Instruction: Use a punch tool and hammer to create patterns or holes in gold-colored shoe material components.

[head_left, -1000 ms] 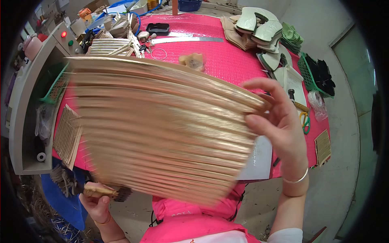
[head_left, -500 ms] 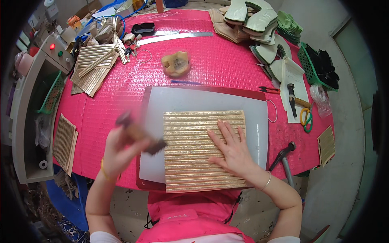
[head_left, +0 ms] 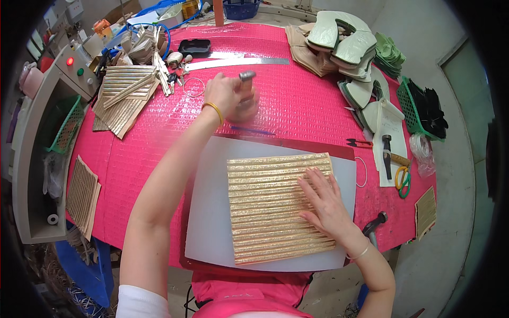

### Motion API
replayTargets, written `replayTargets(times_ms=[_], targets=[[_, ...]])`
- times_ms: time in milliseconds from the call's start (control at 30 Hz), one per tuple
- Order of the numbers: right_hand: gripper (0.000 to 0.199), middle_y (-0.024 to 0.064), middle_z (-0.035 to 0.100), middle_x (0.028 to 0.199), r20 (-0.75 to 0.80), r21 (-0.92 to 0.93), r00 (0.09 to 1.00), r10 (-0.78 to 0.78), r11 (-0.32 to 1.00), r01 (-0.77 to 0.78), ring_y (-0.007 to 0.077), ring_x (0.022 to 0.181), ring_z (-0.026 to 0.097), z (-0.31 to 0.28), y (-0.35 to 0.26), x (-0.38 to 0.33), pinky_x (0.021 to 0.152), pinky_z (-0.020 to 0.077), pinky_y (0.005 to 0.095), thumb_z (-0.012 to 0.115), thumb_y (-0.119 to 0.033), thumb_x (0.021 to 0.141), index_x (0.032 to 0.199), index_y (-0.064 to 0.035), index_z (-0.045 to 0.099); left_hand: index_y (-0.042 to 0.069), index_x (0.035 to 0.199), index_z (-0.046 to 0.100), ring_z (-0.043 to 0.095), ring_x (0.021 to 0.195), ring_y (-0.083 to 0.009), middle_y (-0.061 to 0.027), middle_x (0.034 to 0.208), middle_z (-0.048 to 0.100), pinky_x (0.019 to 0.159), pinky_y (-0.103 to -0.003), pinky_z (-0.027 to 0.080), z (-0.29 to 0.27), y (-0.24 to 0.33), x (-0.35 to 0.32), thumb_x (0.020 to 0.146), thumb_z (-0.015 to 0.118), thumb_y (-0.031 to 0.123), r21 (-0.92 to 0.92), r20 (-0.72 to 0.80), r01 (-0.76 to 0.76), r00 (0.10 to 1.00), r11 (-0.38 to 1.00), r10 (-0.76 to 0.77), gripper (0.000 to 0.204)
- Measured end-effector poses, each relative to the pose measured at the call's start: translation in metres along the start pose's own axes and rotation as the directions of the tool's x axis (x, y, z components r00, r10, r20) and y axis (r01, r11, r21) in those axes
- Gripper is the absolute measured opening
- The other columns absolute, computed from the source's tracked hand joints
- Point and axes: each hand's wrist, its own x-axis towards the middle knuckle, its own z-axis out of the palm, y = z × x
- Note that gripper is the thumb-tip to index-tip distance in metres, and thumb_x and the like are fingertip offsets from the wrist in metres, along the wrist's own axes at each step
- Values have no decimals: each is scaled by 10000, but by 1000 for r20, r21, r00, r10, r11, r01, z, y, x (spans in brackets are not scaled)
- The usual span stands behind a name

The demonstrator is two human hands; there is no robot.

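My left hand (head_left: 225,95) is stretched far forward, its fingers closed round a short wooden-handled tool (head_left: 246,77) with a metal cap on top. The tool stands upright over a pale yellowish lump (head_left: 247,111), which is smeared by motion and partly hidden; whether the tool's lower end touches it I cannot tell. Under my right hand (head_left: 323,201), which lies flat with fingers spread, is a gold ribbed sheet (head_left: 275,212). The sheet sits slightly turned on a white cutting board (head_left: 209,212), and a dark red board (head_left: 339,151) shows beneath that.
To the right lie a hammer (head_left: 374,225), another hammer (head_left: 397,158), orange-and-green scissors (head_left: 404,183) and red-handled snips (head_left: 359,143). Stacked curved pieces (head_left: 339,37) and a green basket (head_left: 409,108) stand behind. Steel rulers (head_left: 238,63) lie at the back; gold sheets (head_left: 124,98) lie left.
My left hand has carried the tool from beside the gold sheet forward to the yellowish lump. My right hand stays flat on the sheet. The whole view has shifted slightly.
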Motion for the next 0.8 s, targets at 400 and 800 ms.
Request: replayTargets(times_ms=[400, 800], targets=[[511, 185, 413, 1086, -295, 209, 571, 766, 635, -743, 314, 1008, 420, -23, 8, -182, 874, 318, 370, 538, -50, 730, 1211, -22, 369, 5, 770, 594, 573, 648, -171, -100, 715, 593, 551, -269, 435, -20, 21, -30, 722, 632, 211, -667, -59, -55, 998, 743, 21, 215], [352, 148, 467, 799, -293, 44, 608, 738, 646, -762, 308, 711, 470, 37, 44, -288, 674, 399, 335, 519, -64, 771, 1102, 6, 423, -34, 812, 519, 569, 571, -214, -158, 655, 568, 520, -313, 425, 4, 99, -60, 758, 591, 185, -731, 411, 182, 887, 658, 212, 236]])
